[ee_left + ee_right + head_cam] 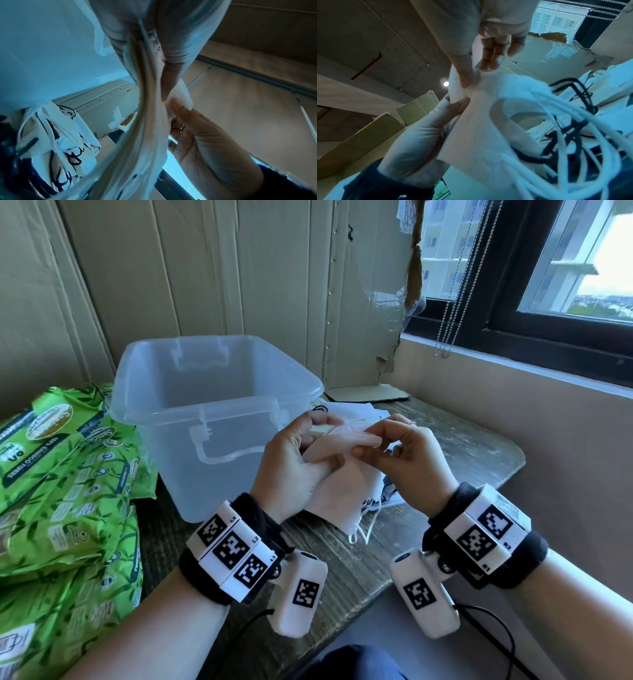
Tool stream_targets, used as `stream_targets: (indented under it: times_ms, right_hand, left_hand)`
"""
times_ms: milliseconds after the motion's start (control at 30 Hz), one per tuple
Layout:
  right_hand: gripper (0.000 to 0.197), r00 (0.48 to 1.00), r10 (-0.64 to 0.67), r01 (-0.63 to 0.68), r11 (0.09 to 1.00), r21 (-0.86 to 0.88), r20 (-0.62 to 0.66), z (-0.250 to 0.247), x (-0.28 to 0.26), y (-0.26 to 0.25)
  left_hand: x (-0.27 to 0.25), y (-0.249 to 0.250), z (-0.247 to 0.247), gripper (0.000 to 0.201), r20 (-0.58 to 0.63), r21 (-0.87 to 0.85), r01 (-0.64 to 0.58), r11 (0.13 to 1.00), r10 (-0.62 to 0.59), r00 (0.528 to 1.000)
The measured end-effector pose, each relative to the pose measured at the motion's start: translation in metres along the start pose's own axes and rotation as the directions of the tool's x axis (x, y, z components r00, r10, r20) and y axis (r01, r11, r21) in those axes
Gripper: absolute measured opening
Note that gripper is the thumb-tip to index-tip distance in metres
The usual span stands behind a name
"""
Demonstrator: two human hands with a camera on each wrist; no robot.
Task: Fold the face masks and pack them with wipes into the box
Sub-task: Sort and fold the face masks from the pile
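A white face mask (342,494) hangs between both hands, just in front of the clear plastic box (164,460). My left hand (322,446) grips its upper left part with curled fingers. My right hand (368,446) pinches the top edge between thumb and fingers. In the left wrist view the mask (145,148) runs down the middle, with the right hand's thumb (176,106) on a white corner. In the right wrist view the mask (479,128) trails white ear loops (573,135). Green wipes packs (61,474) lie left of the box. No items show inside the box.
A pile of loose masks (352,410) with white and black loops lies on the wooden table (462,446) behind my hands. Cardboard panels stand behind the box. A window (565,268) with hanging bead chains is at the right, above a ledge.
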State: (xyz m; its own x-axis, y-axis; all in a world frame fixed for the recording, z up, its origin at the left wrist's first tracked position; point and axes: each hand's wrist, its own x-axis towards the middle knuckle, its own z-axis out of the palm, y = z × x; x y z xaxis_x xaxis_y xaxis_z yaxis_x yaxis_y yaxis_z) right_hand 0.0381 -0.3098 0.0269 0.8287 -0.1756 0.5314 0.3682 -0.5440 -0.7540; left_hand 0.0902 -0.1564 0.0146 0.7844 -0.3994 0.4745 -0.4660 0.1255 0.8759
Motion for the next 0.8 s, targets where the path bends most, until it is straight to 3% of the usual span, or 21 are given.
stream_targets:
  times_ms: [67, 167, 300, 433, 533, 567, 633, 700, 800]
  right_hand:
    - [0.014, 0.999, 0.025, -0.026, 0.999, 0.037, 0.031, 0.0, -0.002, -0.002]
    - [0.012, 0.999, 0.04, -0.042, 0.988, 0.15, 0.015, 0.0, -0.003, -0.002]
    - [0.036, 0.993, 0.112, -0.121, 0.956, 0.269, 0.049, -0.003, 0.0, 0.0]
    - [0.056, 0.987, 0.16, -0.152, 0.971, 0.184, -0.03, -0.004, 0.003, 0.004]
    - [0.04, 0.986, 0.141, -0.143, 0.99, 0.009, 0.094, -0.003, 0.001, 0.002]
    - [0.031, 0.975, 0.155, -0.161, 0.986, 0.028, 0.161, -0.002, -0.001, 0.002]
    - [0.013, 0.965, 0.169, -0.213, 0.951, 0.225, 0.2, 0.001, -0.005, 0.001]
    - [0.015, 0.985, 0.156, -0.173, 0.914, 0.368, 0.075, 0.003, -0.006, -0.002]
    - [0.017, 0.969, 0.196, -0.12, 0.903, 0.413, -0.147, 0.004, -0.006, 0.001]
  left_hand:
    - [0.0, -0.001, 0.0, 0.032, 0.009, 0.055, -0.017, 0.998, 0.016, 1.0]
    - [0.0, -0.002, -0.001, 0.034, 0.014, 0.08, -0.008, 0.997, 0.007, 1.0]
    - [0.0, 0.0, -0.003, 0.032, 0.018, 0.039, -0.03, 0.999, 0.03, 0.999]
    - [0.001, -0.001, -0.002, 0.033, 0.062, -0.008, -0.038, 0.999, 0.038, 0.997]
    - [0.0, 0.0, 0.0, 0.03, 0.112, -0.045, -0.057, 0.997, 0.061, 0.992]
    - [0.0, 0.0, 0.001, 0.031, 0.123, -0.045, -0.07, 0.997, 0.075, 0.99]
    - [0.0, -0.002, 0.003, 0.034, 0.104, -0.049, -0.081, 0.995, 0.086, 0.991]
    - [0.001, -0.005, 0.004, 0.032, 0.022, -0.08, -0.064, 0.995, 0.066, 0.998]
    - [0.0, -0.005, 0.01, 0.024, -0.055, -0.168, -0.012, 0.986, 0.003, 0.998]
